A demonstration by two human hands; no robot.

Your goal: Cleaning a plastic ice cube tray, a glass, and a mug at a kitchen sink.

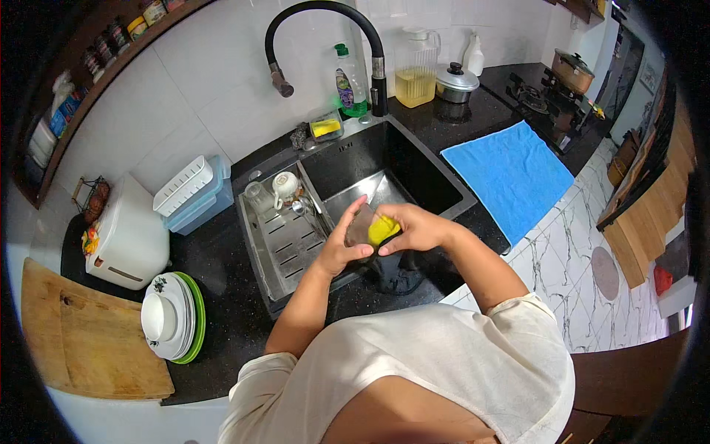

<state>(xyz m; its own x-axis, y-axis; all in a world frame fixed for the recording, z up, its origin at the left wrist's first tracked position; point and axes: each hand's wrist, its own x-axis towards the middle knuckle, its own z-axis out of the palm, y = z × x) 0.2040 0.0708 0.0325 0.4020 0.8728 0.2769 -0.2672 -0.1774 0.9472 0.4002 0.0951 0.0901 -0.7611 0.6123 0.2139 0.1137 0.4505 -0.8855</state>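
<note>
Over the near edge of the black sink point(438, 166), my left hand point(346, 244) holds a clear container point(360, 222), probably a drinking glass, whose full shape my fingers hide. My right hand point(413, 225) grips a yellow sponge point(384, 229) with a dark side against that container. Left of the basin, a metal drying tray point(283, 250) carries a glass point(258, 197), a white cup point(286, 187) and some cutlery point(302, 210). A dark cloth or similar dark item point(399, 275) lies below my hands at the counter's near edge.
A black faucet point(379, 77) arches over the sink. Behind stand a green dish-soap bottle point(350, 89), a yellow sponge in a holder point(326, 127), a pitcher point(416, 77) and a lidded pot point(456, 83). A blue towel point(510, 177) lies right; stacked plates point(180, 327) sit left.
</note>
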